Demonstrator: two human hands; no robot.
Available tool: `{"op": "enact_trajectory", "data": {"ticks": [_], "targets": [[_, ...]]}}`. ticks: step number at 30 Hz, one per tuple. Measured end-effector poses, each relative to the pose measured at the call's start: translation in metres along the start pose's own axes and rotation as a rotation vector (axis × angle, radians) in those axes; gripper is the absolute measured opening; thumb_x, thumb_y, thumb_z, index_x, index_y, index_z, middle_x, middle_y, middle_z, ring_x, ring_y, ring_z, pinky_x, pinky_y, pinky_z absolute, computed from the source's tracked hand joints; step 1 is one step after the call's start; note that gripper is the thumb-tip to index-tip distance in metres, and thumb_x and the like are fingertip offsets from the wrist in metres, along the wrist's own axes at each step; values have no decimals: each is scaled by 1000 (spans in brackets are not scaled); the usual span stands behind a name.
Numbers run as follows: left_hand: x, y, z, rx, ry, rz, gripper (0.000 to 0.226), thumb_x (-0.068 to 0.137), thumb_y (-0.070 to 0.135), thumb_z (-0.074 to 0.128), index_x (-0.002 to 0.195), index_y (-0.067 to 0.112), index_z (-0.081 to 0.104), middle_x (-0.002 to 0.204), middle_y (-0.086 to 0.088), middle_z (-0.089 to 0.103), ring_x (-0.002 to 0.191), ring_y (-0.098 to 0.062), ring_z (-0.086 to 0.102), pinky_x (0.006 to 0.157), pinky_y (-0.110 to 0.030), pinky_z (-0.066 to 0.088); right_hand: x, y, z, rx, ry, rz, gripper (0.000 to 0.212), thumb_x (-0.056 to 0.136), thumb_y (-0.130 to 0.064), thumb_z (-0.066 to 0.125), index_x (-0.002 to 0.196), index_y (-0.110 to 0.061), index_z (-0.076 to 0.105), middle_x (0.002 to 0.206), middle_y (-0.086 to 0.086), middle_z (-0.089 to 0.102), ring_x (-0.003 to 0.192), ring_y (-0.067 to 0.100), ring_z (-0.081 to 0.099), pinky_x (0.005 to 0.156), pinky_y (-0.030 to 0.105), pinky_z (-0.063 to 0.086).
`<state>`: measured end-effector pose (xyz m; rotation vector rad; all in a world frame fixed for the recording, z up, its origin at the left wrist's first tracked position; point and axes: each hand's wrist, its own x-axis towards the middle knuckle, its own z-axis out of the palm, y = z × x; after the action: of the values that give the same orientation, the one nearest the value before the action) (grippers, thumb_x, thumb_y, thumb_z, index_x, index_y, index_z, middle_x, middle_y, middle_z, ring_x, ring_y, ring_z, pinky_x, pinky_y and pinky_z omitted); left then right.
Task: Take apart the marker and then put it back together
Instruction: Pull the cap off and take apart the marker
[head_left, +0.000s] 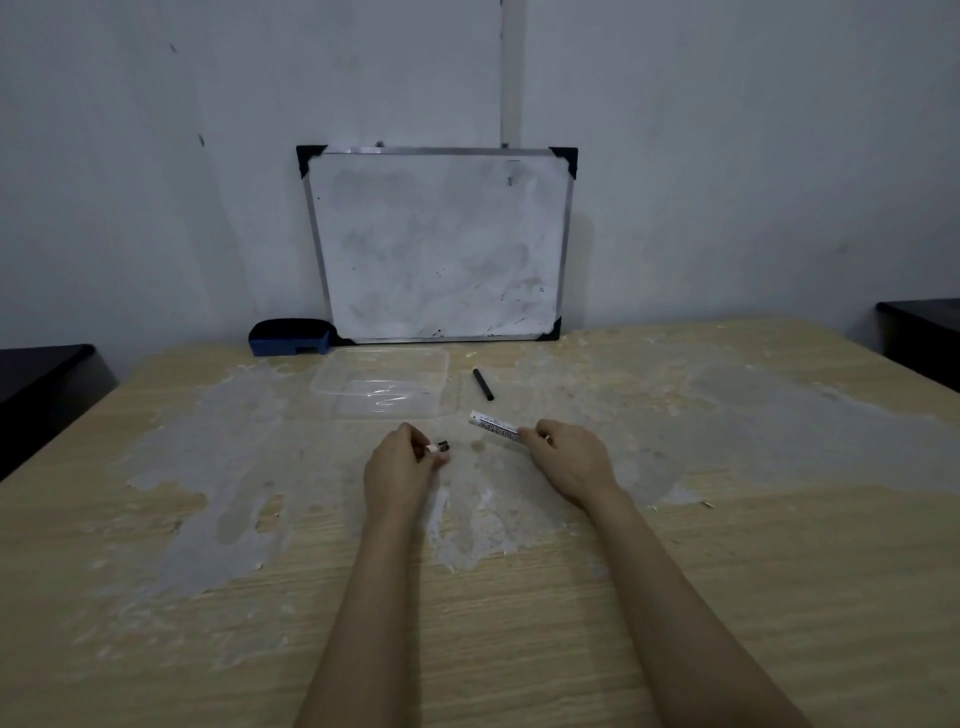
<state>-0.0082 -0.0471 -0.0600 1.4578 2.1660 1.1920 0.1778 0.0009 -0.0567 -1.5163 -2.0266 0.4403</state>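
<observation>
My right hand (569, 460) grips the white marker barrel (493, 425) by one end; its open end points up and to the left. My left hand (400, 467) pinches a small marker piece (440, 447), white and black, at its fingertips. The two pieces are apart, with a gap of table between them. A black marker cap (483, 385) lies by itself on the table, beyond the barrel.
A clear plastic container (382, 387) sits on the worn wooden table (727, 519) behind my hands. A whiteboard (441, 244) leans on the wall at the back, with a blue eraser (291, 338) to its left. Dark furniture flanks both table sides.
</observation>
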Motion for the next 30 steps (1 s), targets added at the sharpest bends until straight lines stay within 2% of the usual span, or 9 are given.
{"op": "enact_trajectory", "data": {"ticks": [5, 9, 11, 14, 18, 21, 24, 27, 30], "targets": [[1, -1, 0, 4, -8, -9, 44, 74, 29, 73, 106, 6, 53, 111, -13, 60, 99, -29, 59, 84, -37, 46, -1, -2, -5, 12, -18, 28, 22, 88, -33, 46, 71, -20, 50, 68, 6, 57, 65, 26, 49, 48, 28, 27], [3, -4, 1, 27, 4, 28, 43, 77, 30, 69, 109, 5, 52, 116, -16, 55, 102, -31, 58, 88, -41, 48, -2, -5, -6, 46, -28, 27, 18, 87, -32, 47, 73, -21, 51, 66, 5, 56, 62, 24, 49, 49, 28, 28], [3, -3, 2, -27, 56, 54, 41, 82, 28, 65, 113, 4, 51, 118, -16, 53, 106, -31, 55, 92, -43, 47, -2, -7, -5, 181, -49, 37, 13, 86, -27, 50, 76, -21, 55, 60, 3, 55, 55, 21, 49, 51, 29, 33], [0, 6, -1, -390, 138, 11, 36, 91, 33, 51, 116, 7, 50, 120, -13, 54, 111, -26, 53, 98, -40, 46, -2, -15, -5, 390, -83, 63, 8, 83, -14, 53, 87, -19, 58, 60, 4, 59, 54, 19, 56, 58, 32, 44], [2, 23, -6, -887, 118, -180, 45, 98, 33, 31, 124, 0, 49, 128, -18, 55, 120, -27, 52, 102, -33, 40, -3, -22, -7, 302, -65, -28, 22, 87, -13, 55, 108, -17, 59, 88, 1, 55, 78, 23, 56, 63, 26, 40], [5, 32, -9, -1256, 38, -328, 44, 98, 24, 37, 127, -9, 44, 133, -24, 51, 117, -29, 52, 101, -31, 42, -2, -28, -4, 166, 31, -133, 28, 90, -18, 55, 118, -17, 59, 94, -1, 47, 82, 15, 48, 61, 19, 36], [4, 34, -11, -1465, -100, -435, 32, 99, 23, 35, 106, -3, 52, 108, -21, 57, 118, -35, 52, 108, -36, 38, -1, -34, -2, 82, 160, -177, 29, 89, -12, 58, 117, -15, 63, 95, 5, 52, 87, 22, 51, 83, 32, 44], [-1, 36, -12, -1540, -225, -522, 36, 100, 24, 28, 86, -1, 50, 130, -28, 47, 130, -36, 42, 101, -38, 37, 4, -33, 0, -123, 407, -253, 23, 76, -5, 69, 94, -18, 74, 89, 16, 64, 94, 37, 53, 97, 68, 35], [-4, 40, -10, -1559, -268, -574, 40, 101, 17, 24, 81, -5, 50, 143, -29, 38, 135, -38, 36, 103, -40, 35, 7, -36, -5, -180, 624, -346, 25, 71, 1, 68, 80, -21, 76, 90, 16, 67, 102, 29, 41, 89, 63, 45]]}}
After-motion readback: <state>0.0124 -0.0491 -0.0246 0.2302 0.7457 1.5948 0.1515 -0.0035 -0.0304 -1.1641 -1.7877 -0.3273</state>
